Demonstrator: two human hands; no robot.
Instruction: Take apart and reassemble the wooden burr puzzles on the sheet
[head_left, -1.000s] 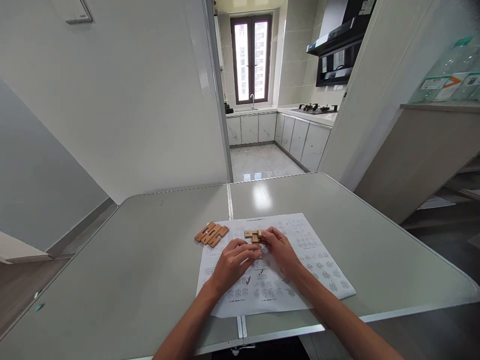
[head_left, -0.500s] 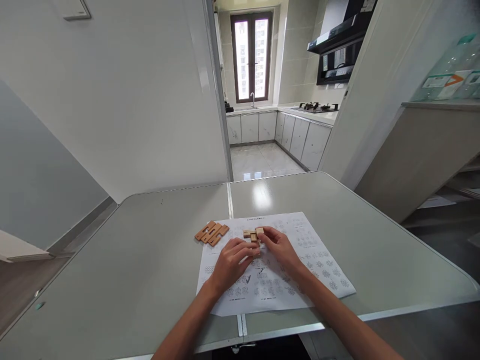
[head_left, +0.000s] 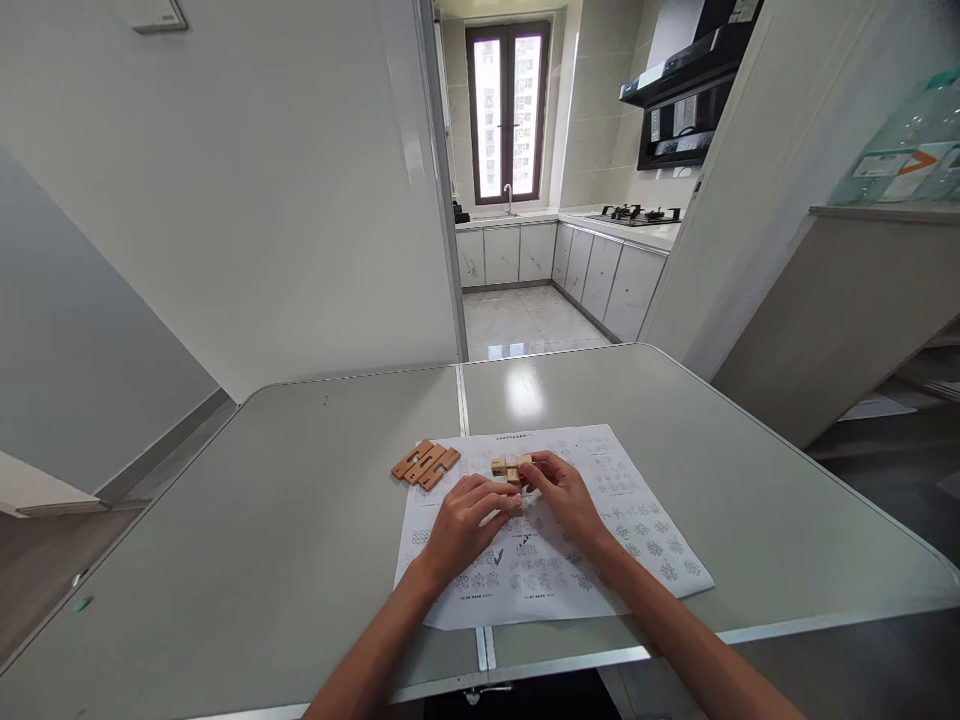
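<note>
A small cluster of joined wooden puzzle pieces (head_left: pixel 510 468) sits just above a printed instruction sheet (head_left: pixel 637 520) on the grey table (head_left: pixel 262 540). My left hand (head_left: pixel 461 525) curls its fingers against the near side of the cluster. My right hand (head_left: pixel 562 495) pinches the cluster's right end between thumb and fingers. Three loose notched wooden pieces (head_left: pixel 424 465) lie side by side on the table, to the left of the sheet's far corner.
The table has a seam (head_left: pixel 459 400) down its middle and rounded far corners. Beyond it a doorway opens onto a kitchen with white cabinets (head_left: pixel 525 255). A beige counter (head_left: pixel 847 300) stands at the right, a white wall at the left.
The wooden cluster has been tipped up slightly between both hands. My right fingers have shifted on its right end. The loose pieces have not moved.
</note>
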